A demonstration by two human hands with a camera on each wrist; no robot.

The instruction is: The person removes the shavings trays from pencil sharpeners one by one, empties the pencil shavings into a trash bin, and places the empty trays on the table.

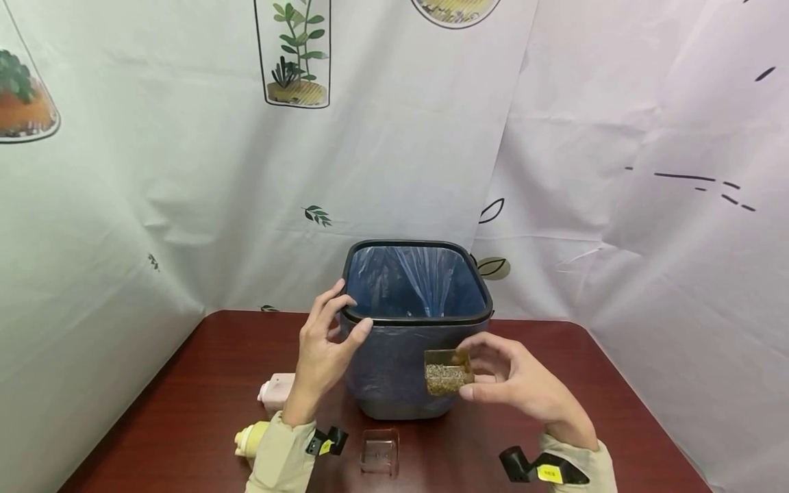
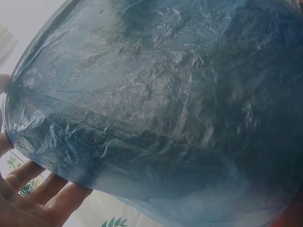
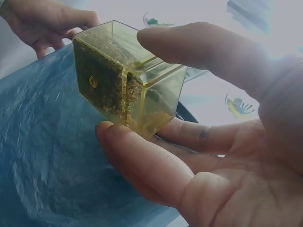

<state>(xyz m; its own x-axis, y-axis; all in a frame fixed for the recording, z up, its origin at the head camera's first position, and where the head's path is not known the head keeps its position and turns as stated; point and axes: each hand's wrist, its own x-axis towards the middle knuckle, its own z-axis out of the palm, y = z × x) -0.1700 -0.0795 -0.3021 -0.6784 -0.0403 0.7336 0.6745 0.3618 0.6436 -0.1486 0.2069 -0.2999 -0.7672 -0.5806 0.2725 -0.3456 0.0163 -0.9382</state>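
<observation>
Held yellow see-through box (image 1: 445, 378), part-filled with brown bits, in right-hand grip (image 1: 524, 380), pinched between thumb and fingers, in front of near wall of bin (image 1: 394, 380), toward its right side. Rested left-hand grip (image 1: 323, 349) at bin's near left corner, fingers spread and loose by the black rim (image 1: 425, 320). Saw blue plastic bag (image 1: 394, 277) lining the bin and folded over outside. Noted small clear tray (image 1: 379, 457) on red-brown surface (image 1: 616, 404) before the bin; pink bottle (image 1: 280, 390) and yellow bottle (image 1: 251, 439) farther left, beside left forearm.
</observation>
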